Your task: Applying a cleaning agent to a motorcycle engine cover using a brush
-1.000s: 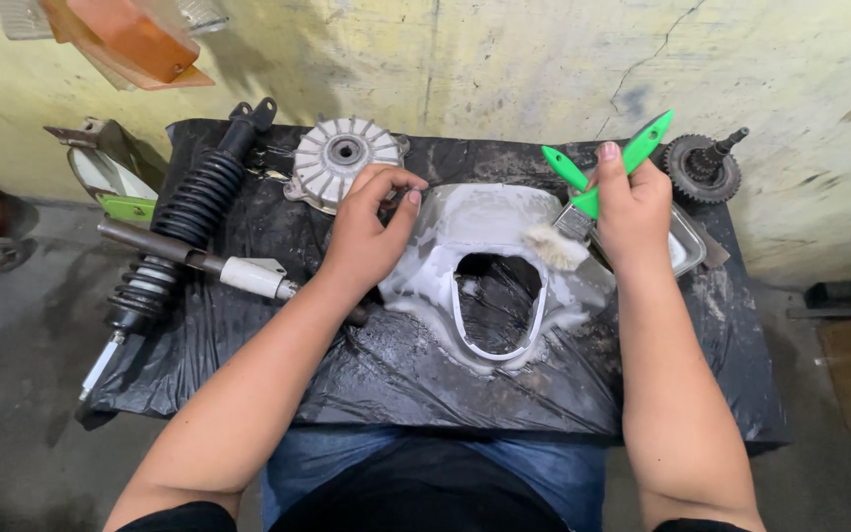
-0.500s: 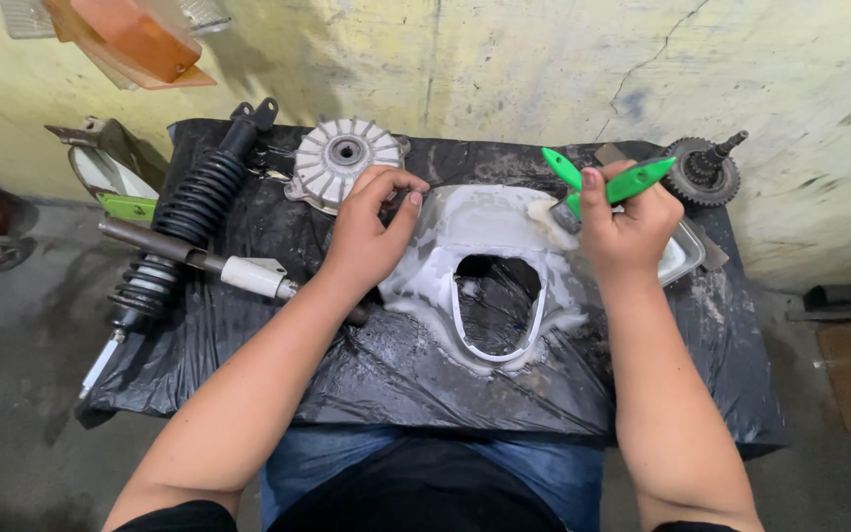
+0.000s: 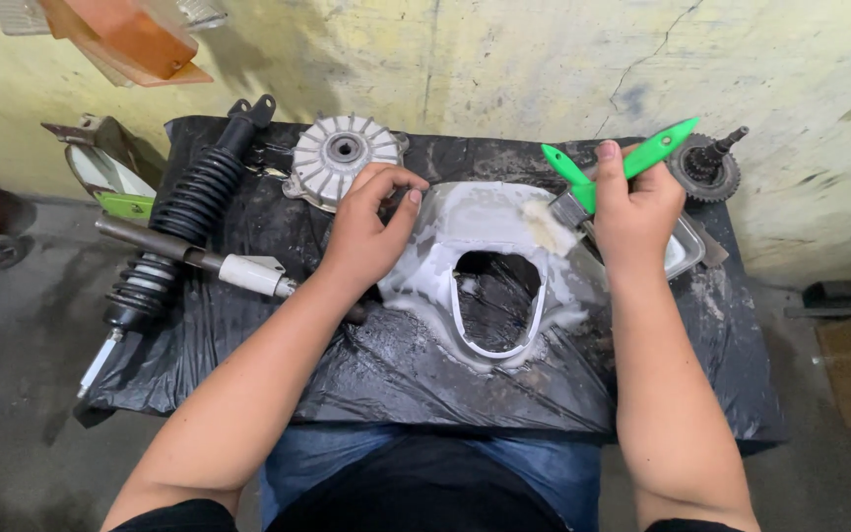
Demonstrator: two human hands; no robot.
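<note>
A white plastic fairing panel (image 3: 490,232) with a large hole in its middle lies on a black plastic sheet (image 3: 376,365), wet with foam. My left hand (image 3: 371,229) presses on the panel's left edge, fingers curled over it. My right hand (image 3: 632,202) grips a green-handled brush (image 3: 642,158) whose pale bristles (image 3: 547,227) rest on the panel's upper right part. A second green handle (image 3: 565,165) lies just behind the brush.
A black coil shock absorber (image 3: 189,207) and a metal rod (image 3: 179,251) lie at the left. A finned grey hub (image 3: 339,158) sits behind my left hand, a gear (image 3: 709,167) at the back right. A clear container (image 3: 687,246) stands beside my right hand. Dirty wall behind.
My right hand has swung the brush back down to the left, so the bristles are on the panel's upper right again. My left hand has stayed on the panel's edge.
</note>
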